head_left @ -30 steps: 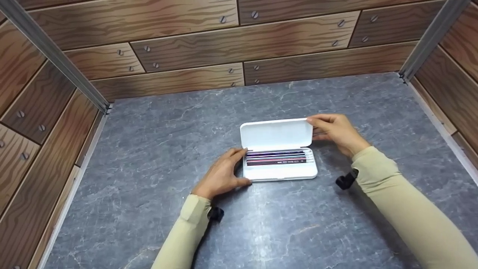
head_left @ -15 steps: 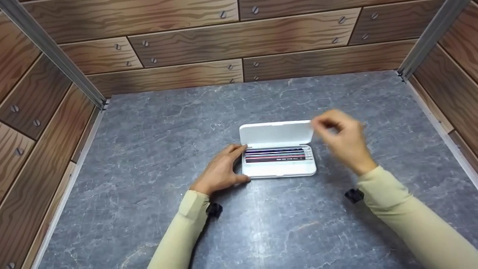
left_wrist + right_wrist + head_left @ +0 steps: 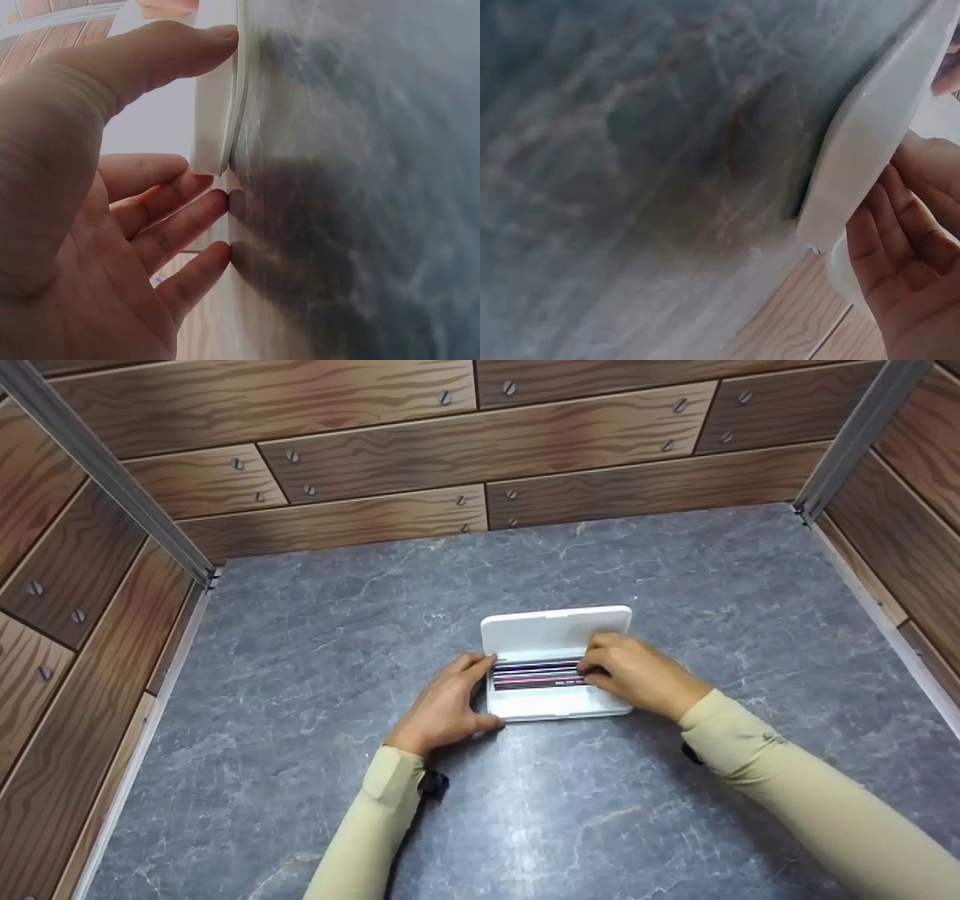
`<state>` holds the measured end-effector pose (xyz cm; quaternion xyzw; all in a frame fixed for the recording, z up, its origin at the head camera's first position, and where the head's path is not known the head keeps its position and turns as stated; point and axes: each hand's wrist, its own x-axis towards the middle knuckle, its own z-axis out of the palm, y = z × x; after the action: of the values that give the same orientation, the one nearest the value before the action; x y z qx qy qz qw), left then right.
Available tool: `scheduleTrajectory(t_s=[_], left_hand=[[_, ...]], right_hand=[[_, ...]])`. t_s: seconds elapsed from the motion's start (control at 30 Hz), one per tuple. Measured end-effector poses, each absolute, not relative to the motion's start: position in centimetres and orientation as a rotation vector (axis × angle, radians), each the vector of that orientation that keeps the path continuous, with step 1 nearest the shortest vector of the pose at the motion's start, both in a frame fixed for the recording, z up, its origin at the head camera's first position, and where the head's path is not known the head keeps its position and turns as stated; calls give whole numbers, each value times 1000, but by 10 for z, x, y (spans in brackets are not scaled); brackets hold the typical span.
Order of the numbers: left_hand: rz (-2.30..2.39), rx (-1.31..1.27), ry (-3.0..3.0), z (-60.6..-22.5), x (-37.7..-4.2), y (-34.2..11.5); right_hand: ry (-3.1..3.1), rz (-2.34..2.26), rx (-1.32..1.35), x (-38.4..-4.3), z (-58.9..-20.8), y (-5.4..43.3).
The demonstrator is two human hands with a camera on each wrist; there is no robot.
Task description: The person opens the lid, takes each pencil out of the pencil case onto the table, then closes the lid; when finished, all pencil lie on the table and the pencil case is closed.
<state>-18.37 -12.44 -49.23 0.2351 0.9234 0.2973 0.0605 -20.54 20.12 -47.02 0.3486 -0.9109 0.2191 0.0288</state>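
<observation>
Pencils [image 3: 536,675] lie side by side in an open white case [image 3: 547,705] on the grey marbled tabletop [image 3: 570,795] – left hand [image 3: 446,705] holds the case's left end between spread thumb and fingers, right hand [image 3: 637,671] rests bent fingers over the pencils' right ends – whether it pinches any, I cannot tell

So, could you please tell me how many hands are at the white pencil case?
2. The left hand holds the left end of the case; the right hand is over the right ends of the pencils. No other hand shows.
</observation>
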Motion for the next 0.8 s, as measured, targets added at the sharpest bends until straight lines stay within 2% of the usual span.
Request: scheduleTrajectory(t_s=[0.37, 0.8], left_hand=[[912, 707, 2788, -495, -184, -125], [902, 718, 2795, -494, -184, -126]], right_hand=[[-2816, 598, 1052, -204, -471, 196], [-2757, 759, 1002, -199, -469, 204]])
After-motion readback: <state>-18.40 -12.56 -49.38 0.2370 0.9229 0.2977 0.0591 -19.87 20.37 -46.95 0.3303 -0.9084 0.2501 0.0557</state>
